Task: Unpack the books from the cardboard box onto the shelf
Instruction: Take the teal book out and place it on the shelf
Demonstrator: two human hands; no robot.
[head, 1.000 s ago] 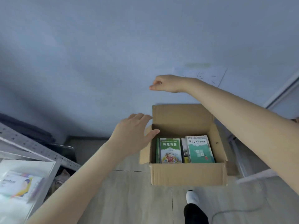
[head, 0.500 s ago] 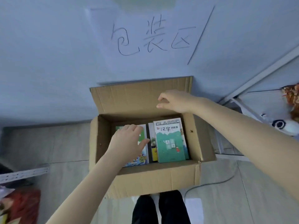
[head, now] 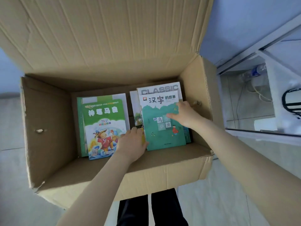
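An open cardboard box (head: 48,121) stands on the floor, its back flap upright. Inside lie two piles of books. The left pile has a green picture book (head: 101,121) on top. The right pile is topped by a teal book marked CLASSIC (head: 158,115). My left hand (head: 132,144) grips the near left edge of the right pile, fingers down in the gap between the piles. My right hand (head: 184,114) holds the right edge of the teal book, thumb lying on its cover.
A white metal shelf frame (head: 254,48) stands to the right of the box, with a water bottle (head: 258,70) and cables on the floor behind it. Pale floor tiles surround the box. My dark trouser legs (head: 153,207) are at its near side.
The view has closed in on the box. My right hand came down from the back flap onto the teal book. My left hand shifted from the green book to the right pile's edge.
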